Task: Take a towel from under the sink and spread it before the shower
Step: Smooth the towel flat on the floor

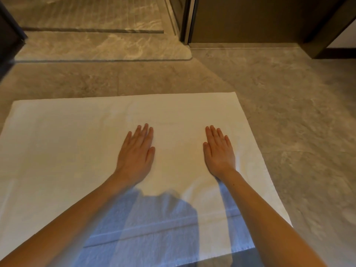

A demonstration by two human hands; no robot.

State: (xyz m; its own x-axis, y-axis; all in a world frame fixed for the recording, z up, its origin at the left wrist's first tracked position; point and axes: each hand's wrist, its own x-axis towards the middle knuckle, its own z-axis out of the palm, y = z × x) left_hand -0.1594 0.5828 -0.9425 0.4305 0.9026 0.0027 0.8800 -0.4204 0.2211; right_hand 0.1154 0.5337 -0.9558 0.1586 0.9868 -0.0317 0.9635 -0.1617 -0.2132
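Observation:
A white towel (pixel 77 143) lies spread flat on the grey stone floor, its far edge a short way before the raised shower threshold (pixel 100 54). My left hand (pixel 136 155) rests palm down on the towel near its middle, fingers straight and close together. My right hand (pixel 219 151) lies flat on the towel too, a little to the right, holding nothing. A shadow falls over the towel's near part between my forearms.
The shower floor (pixel 86 14) of marbled stone lies beyond the threshold. A metal door frame (pixel 189 20) stands at the back centre, with a dark wall panel (pixel 250 20) to its right. Bare floor (pixel 298 112) stretches right of the towel.

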